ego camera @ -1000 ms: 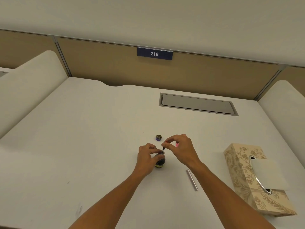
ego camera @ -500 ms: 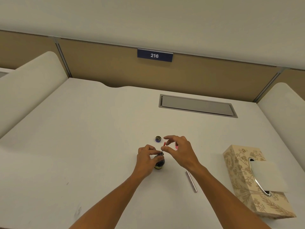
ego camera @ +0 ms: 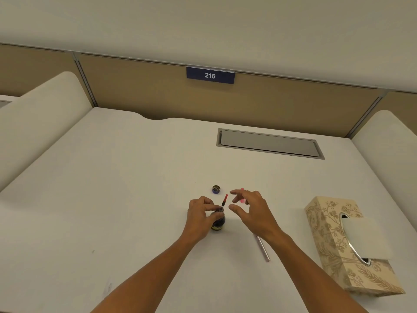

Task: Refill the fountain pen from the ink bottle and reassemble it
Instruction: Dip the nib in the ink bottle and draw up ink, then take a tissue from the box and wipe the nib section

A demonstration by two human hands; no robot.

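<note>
Pen (ego camera: 224,200) in bottle (ego camera: 217,220), right fingers (ego camera: 234,208) apart

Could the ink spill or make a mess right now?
It might. The ink bottle stands open, its cap lying apart on the desk, so a bump could tip ink out. The pen part stands tilted in the bottle's mouth, and only the left hand holds it there; the right hand is open beside it, so it could slip or drip. The silver barrel lies near the right forearm, which might knock it rolling.
</note>
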